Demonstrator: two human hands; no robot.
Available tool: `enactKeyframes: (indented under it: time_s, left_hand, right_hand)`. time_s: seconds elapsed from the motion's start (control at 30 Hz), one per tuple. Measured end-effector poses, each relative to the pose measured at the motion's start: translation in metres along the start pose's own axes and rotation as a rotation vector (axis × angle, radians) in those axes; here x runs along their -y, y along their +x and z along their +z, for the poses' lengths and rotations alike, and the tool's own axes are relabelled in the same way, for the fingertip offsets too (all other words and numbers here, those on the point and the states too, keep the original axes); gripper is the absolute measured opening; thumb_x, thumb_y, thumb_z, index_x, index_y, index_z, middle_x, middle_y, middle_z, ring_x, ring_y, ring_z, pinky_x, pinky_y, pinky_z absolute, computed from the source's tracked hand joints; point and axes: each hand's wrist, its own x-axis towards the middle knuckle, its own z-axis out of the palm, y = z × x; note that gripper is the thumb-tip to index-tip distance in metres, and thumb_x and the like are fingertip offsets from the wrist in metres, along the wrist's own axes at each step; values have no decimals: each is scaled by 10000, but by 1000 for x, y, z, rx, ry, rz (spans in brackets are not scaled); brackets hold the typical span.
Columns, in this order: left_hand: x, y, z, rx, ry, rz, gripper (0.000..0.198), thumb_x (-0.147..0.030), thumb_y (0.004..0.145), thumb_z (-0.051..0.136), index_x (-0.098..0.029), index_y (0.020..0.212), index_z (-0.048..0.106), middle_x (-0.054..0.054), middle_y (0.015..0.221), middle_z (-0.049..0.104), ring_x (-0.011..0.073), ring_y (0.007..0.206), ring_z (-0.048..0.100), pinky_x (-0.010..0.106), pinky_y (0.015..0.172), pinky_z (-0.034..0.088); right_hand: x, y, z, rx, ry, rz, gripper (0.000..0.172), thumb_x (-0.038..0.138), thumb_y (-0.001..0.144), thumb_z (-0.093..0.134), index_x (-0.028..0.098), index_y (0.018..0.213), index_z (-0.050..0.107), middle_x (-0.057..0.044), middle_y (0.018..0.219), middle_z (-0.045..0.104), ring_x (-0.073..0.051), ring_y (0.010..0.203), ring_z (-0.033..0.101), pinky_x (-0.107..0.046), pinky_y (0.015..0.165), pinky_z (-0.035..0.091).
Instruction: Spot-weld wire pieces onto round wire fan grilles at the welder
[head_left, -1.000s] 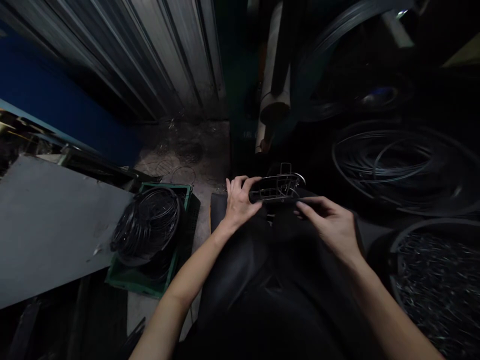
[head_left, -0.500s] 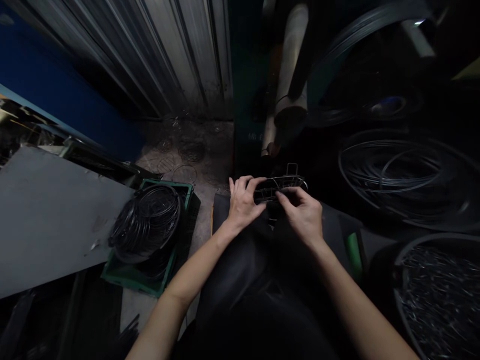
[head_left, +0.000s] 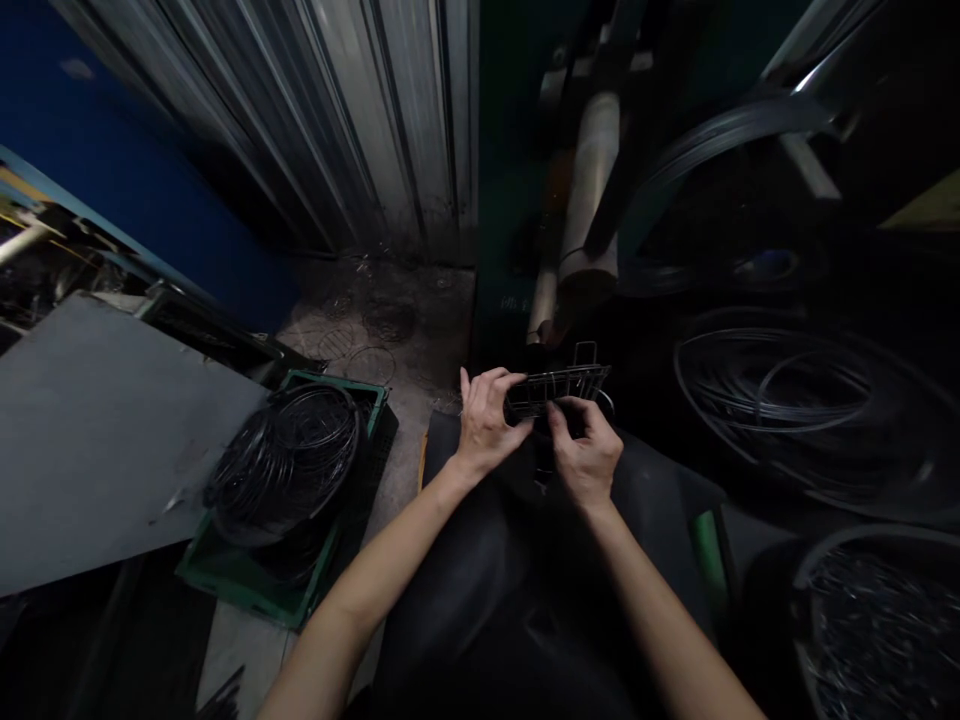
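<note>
Between my hands is a small wire basket (head_left: 566,384), a dark frame of thin bent wires with a square loop standing up at its far right. My left hand (head_left: 487,415) grips its left end, thumb below and fingers along the top. My right hand (head_left: 589,445) is pinched at the near side of the basket, thumb and fingertips on a wire there; whether a separate small piece sits in the pinch cannot be made out. The dark metal cylinders of a machine (head_left: 592,200) hang just beyond the basket.
On the left, a green crate (head_left: 247,590) holds coiled dark wire (head_left: 292,450) beside a grey panel (head_left: 112,440). Wire hoops (head_left: 780,385) lie at the right, above a tub (head_left: 806,590) of small metal pieces. A corrugated wall (head_left: 375,120) stands behind.
My right hand has shifted slightly left along the basket and turned more upright. The basket has tilted a little, while my left hand keeps its grip. The whole view has shifted slightly.
</note>
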Motion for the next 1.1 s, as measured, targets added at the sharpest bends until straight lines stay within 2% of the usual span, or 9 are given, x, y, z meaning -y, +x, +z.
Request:
enactKeyframes:
  time_s: [0.47,0.87,1.1]
  left_hand:
    - [26,16,15,-73,20,192,519,-268,731,673,-209,1187,431,86,1140,561,217,1098,563,593,1121,208]
    - [25,23,17,-126,-22,183,538,-278,711,710,-198,1171,443,83,1116,564,212,1056,571,588,1112,226]
    - [30,28,24,-149,-25,192,542,-290,702,708,-204,1166,441,72,1096,579,214,1051,578,589,1102,255]
  right_hand:
    - [-10,20,13,-14,89,-99,202,375,871,543,186,878,612,-44,827,642,-169,782,607,-311,751,486]
    - [-10,24,15,-47,106,-174,113,284,874,564,182,894,609,-30,823,624,-150,782,594,-287,752,474]
    - [-13,31,17,-74,90,-209,118,288,871,570,176,883,605,-26,813,623,-145,764,596,-282,736,480]
